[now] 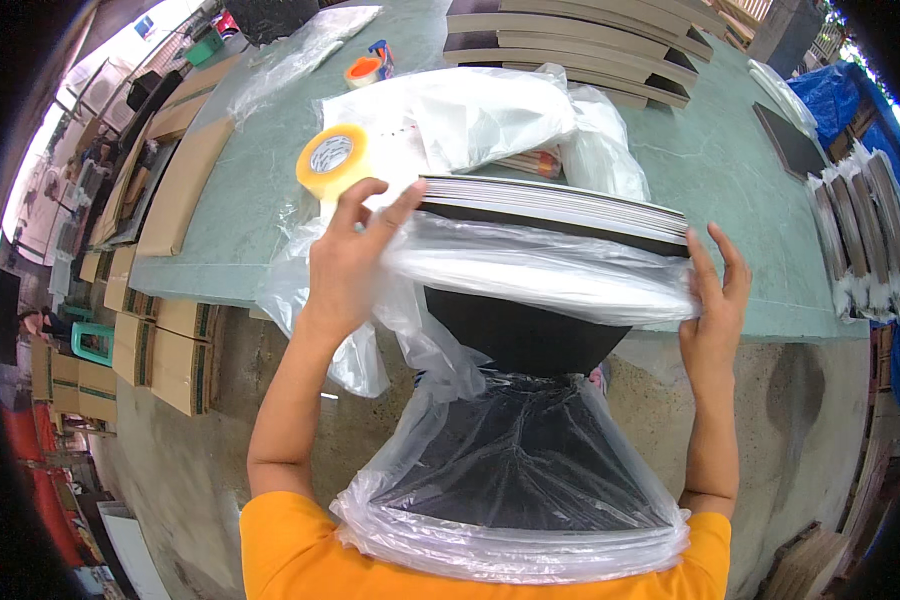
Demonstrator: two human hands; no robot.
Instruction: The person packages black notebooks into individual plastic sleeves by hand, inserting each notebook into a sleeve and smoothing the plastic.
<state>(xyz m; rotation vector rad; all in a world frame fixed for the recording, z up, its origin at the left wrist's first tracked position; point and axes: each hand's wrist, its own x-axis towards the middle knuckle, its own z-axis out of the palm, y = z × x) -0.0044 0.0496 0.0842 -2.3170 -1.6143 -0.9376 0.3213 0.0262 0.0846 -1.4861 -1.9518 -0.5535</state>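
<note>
In front of me a thick stack of flat black panels with pale edges [560, 203] stands tilted over the table's near edge. A clear plastic bag [540, 270] is gathered in folds around its upper part. My left hand [348, 265] is closed at the stack's upper left corner, thumb against the edge. At the right end, my right hand [715, 305] grips the stack and the bag's bunched rim between thumb and fingers. Closer to my chest, more clear plastic [520, 460] covers the black surface; its folded edge rests against my orange shirt.
The green table [700, 130] bears a yellow tape roll [331, 160], a tape dispenser [368, 68], crumpled plastic bags [470, 115] and stacked long panels [570, 50]. Plastic-wrapped bundles [860, 225] stand at the right edge. Cardboard boxes [175, 360] are at the left.
</note>
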